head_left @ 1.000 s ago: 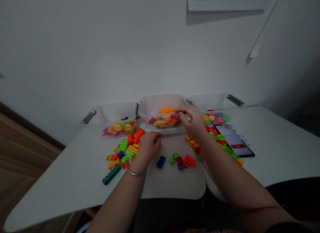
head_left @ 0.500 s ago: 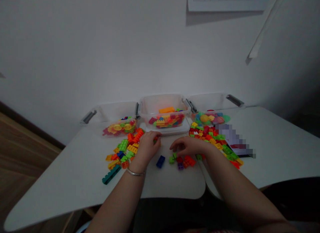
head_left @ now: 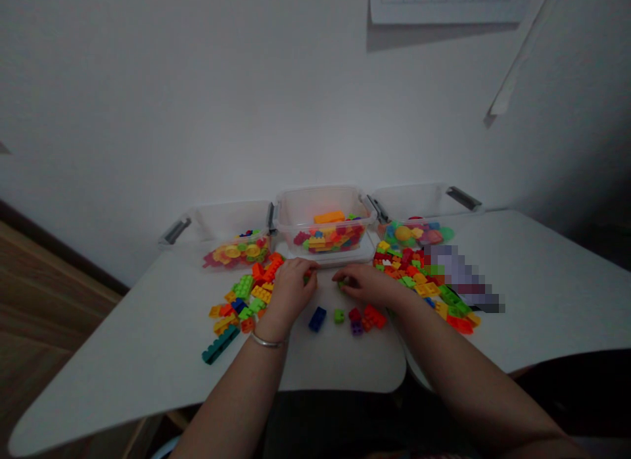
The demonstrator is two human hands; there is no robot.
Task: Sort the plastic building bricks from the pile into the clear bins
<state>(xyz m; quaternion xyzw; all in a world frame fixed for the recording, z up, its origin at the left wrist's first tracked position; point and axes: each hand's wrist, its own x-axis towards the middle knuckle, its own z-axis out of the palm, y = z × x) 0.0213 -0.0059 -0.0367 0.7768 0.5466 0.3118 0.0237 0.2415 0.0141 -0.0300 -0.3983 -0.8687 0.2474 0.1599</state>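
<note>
My left hand is curled above the table, closed on a mostly hidden building brick; a bit of green shows between its fingers. To its right, my right hand pinches a small green brick, its fingertips pointing toward the left hand. Below the hands lie a dark blue brick, another small green brick, a purple brick and a few red and orange bricks. A silver bangle circles my left wrist.
Loose coloured bricks lie in a left pile and a right pile. Behind stand a left bin, a middle bin and a right bin, each holding plastic pieces. A long teal brick lies at left.
My right hand has taken hold of one of the two small green bricks and lifted it away from the table toward the bins. The left hand has hardly moved.
</note>
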